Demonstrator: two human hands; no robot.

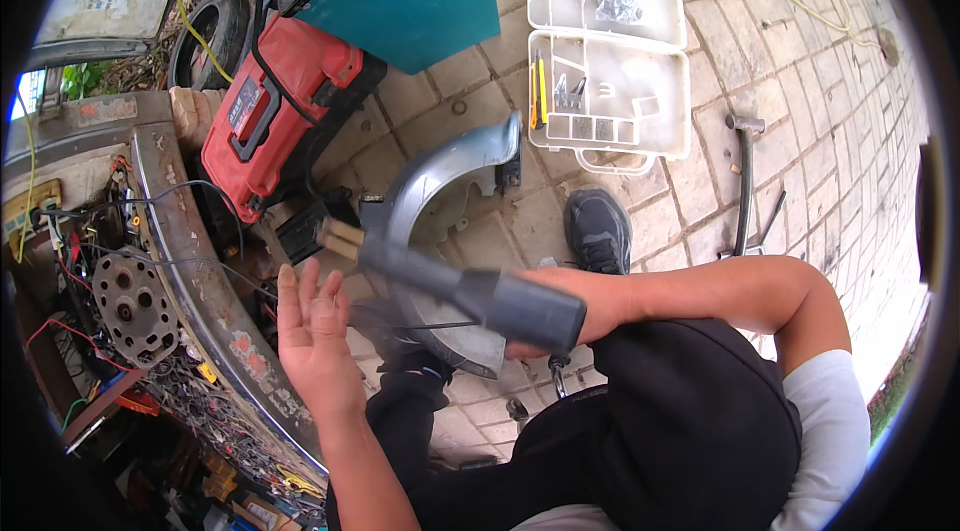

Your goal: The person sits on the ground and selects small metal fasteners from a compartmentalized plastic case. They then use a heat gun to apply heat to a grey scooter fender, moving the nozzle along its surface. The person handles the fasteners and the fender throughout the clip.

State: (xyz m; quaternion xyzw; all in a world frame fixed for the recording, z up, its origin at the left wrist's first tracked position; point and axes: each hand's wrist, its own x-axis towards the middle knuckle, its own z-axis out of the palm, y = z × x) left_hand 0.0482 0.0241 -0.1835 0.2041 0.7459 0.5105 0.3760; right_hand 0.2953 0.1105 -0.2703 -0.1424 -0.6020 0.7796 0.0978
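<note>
My right hand (582,303) is closed behind the thick end of a black handheld tool (455,291). The tool is smeared by motion and ends in two brass-coloured prongs (342,237) at its left end. Its grip partly hides my fingers. Below the tool lies a curved silver mudguard (408,196), arching between my legs; its lower end comes close to my right fingers. My left hand (316,331) is raised to the left of the mudguard, fingers spread and holding nothing. A thin black cable passes behind it.
A red toolbox (262,116) and a teal box (420,1) stand at far left. An open clear case (610,156) holds cutters and small parts. A hammer (745,171) lies right on the paving. At left, a worn metal ledge (215,281) borders scrap parts and wires.
</note>
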